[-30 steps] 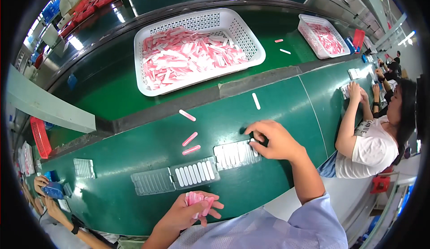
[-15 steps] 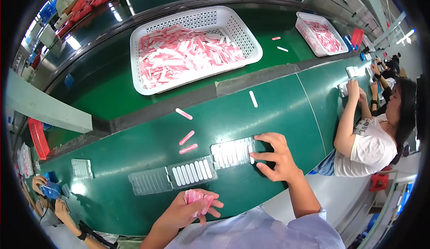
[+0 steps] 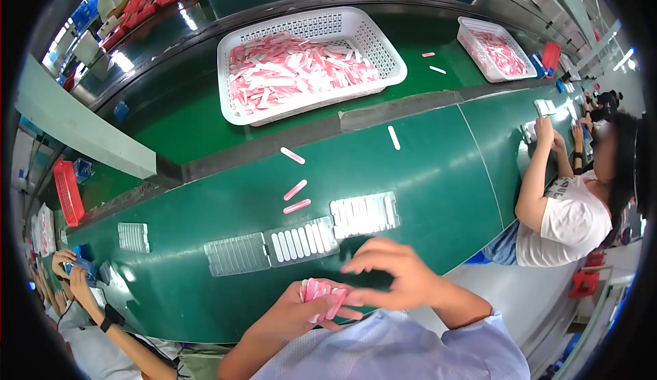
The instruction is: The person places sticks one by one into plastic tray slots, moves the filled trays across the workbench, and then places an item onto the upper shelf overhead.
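My left hand (image 3: 286,317), near the table's front edge, is closed around a bunch of small pink-and-white nail files (image 3: 316,296). Close by on its right, my right hand (image 3: 400,281) hovers with fingers apart, the thumb near the bunch; whether it touches them I cannot tell. Beyond both hands, clear plastic trays lie in a row. The left tray (image 3: 236,255) has bare slots. In the middle tray (image 3: 268,246) are several white-faced nail files. White pieces and glare fill the right tray (image 3: 365,214). Pink loose nail files (image 3: 296,206) lie just behind.
A large white basket (image 3: 400,72) heaped with nail files stands on the green belt behind a dark rail. A smaller basket (image 3: 472,55) is at far right. Another clear tray (image 3: 133,238) lies left. Co-workers sit at both sides; a grey post (image 3: 89,134) rises at left.
My right hand has left the right tray and come back toward the bunch in my left hand. The left hand still grips it. The whole view has shifted slightly.
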`<act>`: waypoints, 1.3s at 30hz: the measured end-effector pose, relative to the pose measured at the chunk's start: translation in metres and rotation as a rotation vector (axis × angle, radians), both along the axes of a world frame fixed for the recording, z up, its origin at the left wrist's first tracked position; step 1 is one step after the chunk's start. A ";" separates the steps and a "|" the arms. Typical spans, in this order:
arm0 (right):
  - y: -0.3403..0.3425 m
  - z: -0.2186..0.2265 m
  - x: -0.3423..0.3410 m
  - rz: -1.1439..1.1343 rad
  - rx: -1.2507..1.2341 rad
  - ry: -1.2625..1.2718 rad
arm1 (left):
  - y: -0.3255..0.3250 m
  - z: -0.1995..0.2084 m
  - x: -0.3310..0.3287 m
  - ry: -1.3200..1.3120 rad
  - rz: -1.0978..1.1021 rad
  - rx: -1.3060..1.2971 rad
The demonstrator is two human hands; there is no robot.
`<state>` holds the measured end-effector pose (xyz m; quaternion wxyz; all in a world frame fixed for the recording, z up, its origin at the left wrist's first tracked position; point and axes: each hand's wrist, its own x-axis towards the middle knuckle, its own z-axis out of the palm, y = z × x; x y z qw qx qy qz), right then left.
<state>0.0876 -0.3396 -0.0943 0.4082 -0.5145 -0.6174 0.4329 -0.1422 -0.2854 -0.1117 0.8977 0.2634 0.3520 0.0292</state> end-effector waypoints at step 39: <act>0.058 -0.048 0.083 -0.185 0.134 -0.383 | -0.028 -0.007 -0.028 0.046 0.118 0.015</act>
